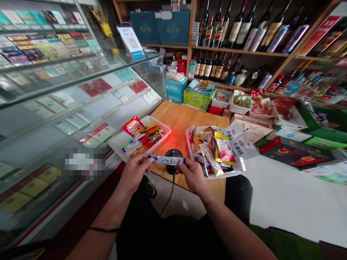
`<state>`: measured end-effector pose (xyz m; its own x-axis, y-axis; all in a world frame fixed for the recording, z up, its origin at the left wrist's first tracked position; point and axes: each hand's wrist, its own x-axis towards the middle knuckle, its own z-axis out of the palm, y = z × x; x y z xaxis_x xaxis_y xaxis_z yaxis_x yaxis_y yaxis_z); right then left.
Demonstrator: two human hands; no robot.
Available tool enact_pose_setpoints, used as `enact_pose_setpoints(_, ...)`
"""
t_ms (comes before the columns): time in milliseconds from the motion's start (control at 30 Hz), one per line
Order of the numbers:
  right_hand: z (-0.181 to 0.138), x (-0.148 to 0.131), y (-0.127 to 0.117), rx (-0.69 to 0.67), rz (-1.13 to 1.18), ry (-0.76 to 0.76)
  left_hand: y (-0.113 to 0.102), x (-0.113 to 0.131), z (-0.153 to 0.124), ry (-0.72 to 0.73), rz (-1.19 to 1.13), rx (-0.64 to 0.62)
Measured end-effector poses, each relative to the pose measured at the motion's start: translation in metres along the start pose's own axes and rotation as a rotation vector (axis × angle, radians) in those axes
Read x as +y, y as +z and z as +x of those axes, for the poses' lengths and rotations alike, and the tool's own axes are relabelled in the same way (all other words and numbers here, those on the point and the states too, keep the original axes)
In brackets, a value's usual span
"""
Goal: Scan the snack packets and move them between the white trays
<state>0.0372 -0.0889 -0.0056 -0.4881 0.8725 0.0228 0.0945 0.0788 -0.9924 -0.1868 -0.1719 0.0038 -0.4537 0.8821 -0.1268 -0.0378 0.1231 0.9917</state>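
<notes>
Between my two hands a narrow blue-and-white snack packet [166,160] is stretched out level. My left hand [137,171] pinches its left end, and my right hand [193,175] pinches the other end. Right behind the packet stands a round black barcode scanner [174,155] with a cable, partly covered by the packet. A red glow lies on the wooden table [187,115] beyond it. To the left is a white tray [115,142] with several snack packets. On the right a fuller tray [230,174] holds many snack bags, some hanging over its rim.
A glass display counter [89,86] with cigarette packs runs along the left. Wine bottles [238,27] fill the shelves at the back. Boxes [199,97] and bins of snacks stand beyond the table, and dark gift boxes [295,153] lie at the right.
</notes>
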Motion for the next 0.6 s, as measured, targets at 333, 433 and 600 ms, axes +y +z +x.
enact_pose_setpoints(333,0.018,0.003,-0.001,0.073,0.235,0.130,0.001,-0.010,0.016,-0.017,0.029,0.004)
enact_pose_setpoints(433,0.022,0.005,-0.004,0.104,0.212,0.114,0.004,-0.009,0.017,-0.010,0.038,-0.021)
enact_pose_setpoints(600,0.022,0.011,-0.009,0.130,0.123,0.056,0.008,-0.005,0.015,0.011,0.065,-0.007)
